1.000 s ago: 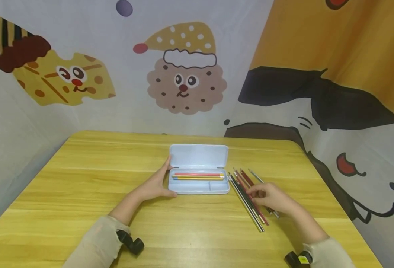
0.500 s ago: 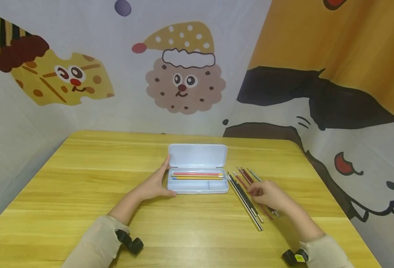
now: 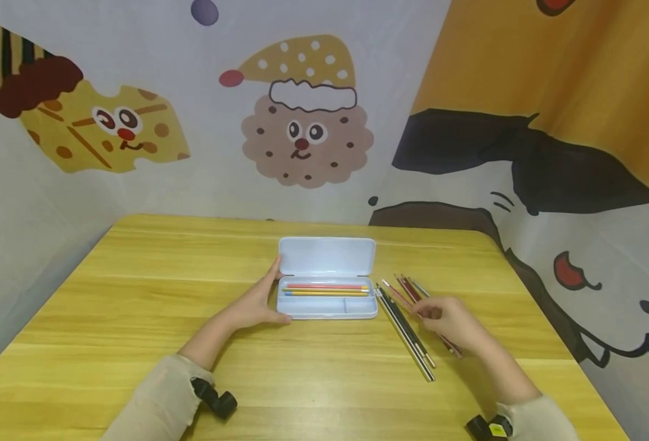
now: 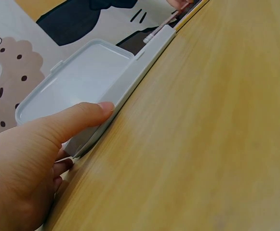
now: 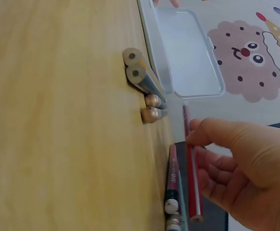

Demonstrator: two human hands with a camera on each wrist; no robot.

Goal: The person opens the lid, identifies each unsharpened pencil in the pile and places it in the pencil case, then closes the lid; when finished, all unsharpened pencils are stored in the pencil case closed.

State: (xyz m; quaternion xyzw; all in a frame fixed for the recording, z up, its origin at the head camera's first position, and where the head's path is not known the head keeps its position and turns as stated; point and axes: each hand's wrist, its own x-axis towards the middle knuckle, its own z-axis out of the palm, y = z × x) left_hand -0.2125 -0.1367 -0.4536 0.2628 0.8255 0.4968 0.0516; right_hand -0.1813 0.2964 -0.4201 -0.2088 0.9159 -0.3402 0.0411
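A pale blue pencil case (image 3: 326, 257) lies with its lid up; a pink pencil (image 3: 326, 286) and yellow pencils (image 3: 326, 294) sit in its rear compartment. My left hand (image 3: 255, 303) holds the case's left end, thumb (image 4: 99, 113) on the front wall and fingers behind it. Right of the case, my right hand (image 3: 448, 321) pinches a red pencil (image 5: 193, 178) between thumb and fingers. In the right wrist view its far end points toward the case and it overlaps other pencils beneath. The front right compartments hold nothing visible.
Dark and striped pencils (image 3: 407, 335) lie slanted just right of the case. More brownish-red pencils (image 3: 407, 286) lie beyond them, partly hidden under my right hand. The wooden table (image 3: 164, 263) meets a cartoon-printed cloth (image 3: 208, 196) at the back.
My right hand has drawn the red pencil apart from the dark ones and turned it, its far end swinging left toward the case. My left hand stays at the case.
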